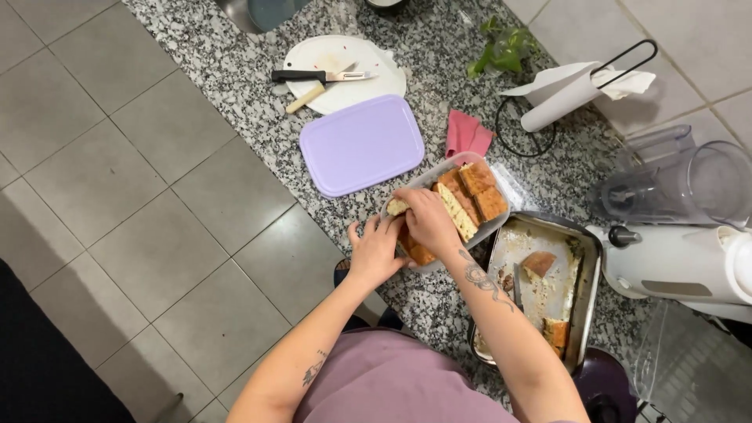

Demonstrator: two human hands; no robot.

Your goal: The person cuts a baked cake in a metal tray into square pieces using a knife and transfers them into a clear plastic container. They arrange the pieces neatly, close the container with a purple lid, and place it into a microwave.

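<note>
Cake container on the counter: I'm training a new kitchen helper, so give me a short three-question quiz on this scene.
1. True or false: the lilac lid is on the clear container.
2. Which hand holds a cake piece over the container: left hand or right hand?
3. Where do the knife and peeler lie?
A) in the metal baking tray
B) on the white board
C) on the floor

Key: 1 false, it lies beside it; 2 right hand; 3 B.
</note>
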